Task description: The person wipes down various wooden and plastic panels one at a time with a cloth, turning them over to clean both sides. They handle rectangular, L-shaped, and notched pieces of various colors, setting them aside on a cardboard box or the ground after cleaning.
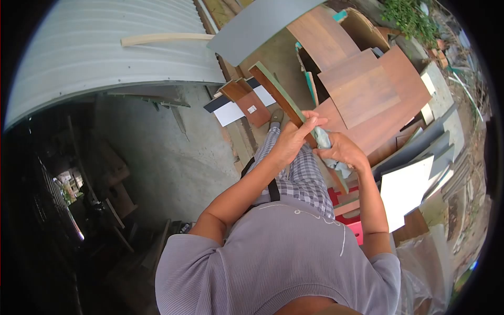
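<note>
A long, narrow wooden board with a brown face and a pale greenish edge slants across in front of my body. My left hand grips it near the middle, thumb along the edge. My right hand is closed on a crumpled, light bluish-grey cloth, which is pressed against the board just below my left hand. Part of the cloth hangs beneath the right hand. The lower end of the board shows beyond it, above my checked trousers.
Brown wood-look panels are stacked at the right, with a grey panel above. White and dark boards lean further right. Small panels lie near my foot. Something red-pink sits by my right arm. A corrugated metal sheet is at upper left.
</note>
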{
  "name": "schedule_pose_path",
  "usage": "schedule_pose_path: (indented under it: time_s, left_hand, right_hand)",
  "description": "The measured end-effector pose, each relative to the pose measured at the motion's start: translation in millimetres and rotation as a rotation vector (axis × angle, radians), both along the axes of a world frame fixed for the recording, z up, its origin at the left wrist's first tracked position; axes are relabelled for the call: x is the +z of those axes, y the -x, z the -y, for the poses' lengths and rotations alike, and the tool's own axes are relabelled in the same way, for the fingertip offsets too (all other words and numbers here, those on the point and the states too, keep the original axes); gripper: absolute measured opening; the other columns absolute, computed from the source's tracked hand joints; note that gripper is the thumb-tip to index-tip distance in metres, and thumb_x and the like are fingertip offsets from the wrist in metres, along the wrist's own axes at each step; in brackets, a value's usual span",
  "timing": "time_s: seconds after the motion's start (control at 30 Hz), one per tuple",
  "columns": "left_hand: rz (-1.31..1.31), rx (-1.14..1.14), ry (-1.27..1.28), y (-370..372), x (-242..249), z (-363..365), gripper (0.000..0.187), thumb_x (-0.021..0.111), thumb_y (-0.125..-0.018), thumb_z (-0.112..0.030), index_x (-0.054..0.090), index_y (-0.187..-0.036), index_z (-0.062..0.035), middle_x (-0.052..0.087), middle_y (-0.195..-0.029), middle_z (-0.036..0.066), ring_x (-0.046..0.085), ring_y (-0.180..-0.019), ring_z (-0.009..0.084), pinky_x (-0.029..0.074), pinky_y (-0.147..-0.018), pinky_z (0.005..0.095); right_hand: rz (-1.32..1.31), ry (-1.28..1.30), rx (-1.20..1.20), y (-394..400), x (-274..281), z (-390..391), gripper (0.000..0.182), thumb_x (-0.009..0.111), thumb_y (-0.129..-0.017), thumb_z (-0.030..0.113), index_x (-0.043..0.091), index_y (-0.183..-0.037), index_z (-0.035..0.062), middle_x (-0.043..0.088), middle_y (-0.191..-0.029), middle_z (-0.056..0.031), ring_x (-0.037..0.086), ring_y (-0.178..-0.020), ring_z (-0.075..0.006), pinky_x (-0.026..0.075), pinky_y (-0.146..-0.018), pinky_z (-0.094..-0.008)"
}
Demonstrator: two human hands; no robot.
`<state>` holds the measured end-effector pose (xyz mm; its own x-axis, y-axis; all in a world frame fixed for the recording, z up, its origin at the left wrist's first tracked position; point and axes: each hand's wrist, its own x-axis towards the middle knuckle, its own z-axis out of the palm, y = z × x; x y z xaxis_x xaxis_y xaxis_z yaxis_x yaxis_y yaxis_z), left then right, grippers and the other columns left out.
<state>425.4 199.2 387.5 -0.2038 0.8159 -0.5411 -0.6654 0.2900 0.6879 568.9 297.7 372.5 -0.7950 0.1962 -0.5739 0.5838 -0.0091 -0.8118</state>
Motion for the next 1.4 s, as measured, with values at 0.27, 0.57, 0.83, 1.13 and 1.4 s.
schedule_pose_path:
  time_s: [0.27, 0.57, 0.83, 1.13, 1.4]
  left_hand:
    - [0.236, 0.725, 0.333, 154, -76, 122, 0.023, 0.064, -0.082, -0.031, 0.052, -0.083, -0.0117, 0.055, -0.081, 0.002, 0.055, -0.091, 0.0221, 0.040, -0.087, 0.0467]
    - [0.380, 1.471, 0.524, 324, -425, 197, 0.021, 0.050, -0.091, -0.025, 0.047, -0.092, -0.0042, 0.049, -0.090, 0.006, 0.052, -0.089, 0.0238, 0.040, -0.092, 0.0505]
    - [0.385, 1.632, 0.572, 362, -707, 160, 0.045, 0.039, -0.093, -0.033, 0.029, -0.125, -0.0025, 0.044, -0.114, 0.012, 0.043, -0.110, 0.0368, 0.038, -0.090, 0.0644]
    - [0.447, 1.560, 0.430, 393, -742, 170, 0.067, 0.036, -0.093, -0.038, -0.001, -0.140, -0.0075, 0.011, -0.146, 0.012, 0.016, -0.133, 0.0342, 0.020, -0.104, 0.0579]
    - [0.260, 0.507, 0.477, 229, -529, 60, 0.043, 0.043, -0.093, -0.024, 0.035, -0.126, 0.0030, 0.038, -0.132, 0.020, 0.043, -0.119, 0.0336, 0.038, -0.098, 0.0443]
  right_hand:
    - [0.255, 0.168, 0.505, 7, -106, 55, 0.039, 0.073, -0.069, 0.032, 0.060, -0.090, 0.0017, 0.061, -0.075, -0.0060, 0.055, -0.068, -0.0149, 0.045, -0.065, -0.0292]
    - [0.583, 0.644, -0.038, 18, -164, 51, 0.035, 0.071, -0.076, 0.024, 0.060, -0.104, 0.0049, 0.062, -0.086, -0.0013, 0.055, -0.080, -0.0110, 0.046, -0.073, -0.0271]
    - [0.741, 0.797, -0.198, 55, -299, 86, 0.045, 0.073, -0.074, 0.025, 0.054, -0.110, 0.0045, 0.057, -0.086, 0.0009, 0.051, -0.080, -0.0092, 0.042, -0.075, -0.0236]
    - [0.738, 0.824, -0.212, 54, -350, 94, 0.049, 0.073, -0.074, 0.022, 0.052, -0.116, 0.0060, 0.057, -0.091, 0.0001, 0.051, -0.087, -0.0109, 0.041, -0.081, -0.0260]
    - [0.589, 0.435, -0.245, 47, -276, 84, 0.056, 0.063, -0.078, 0.029, 0.044, -0.127, 0.0084, 0.059, -0.105, -0.0127, 0.055, -0.097, -0.0226, 0.041, -0.088, -0.0319]
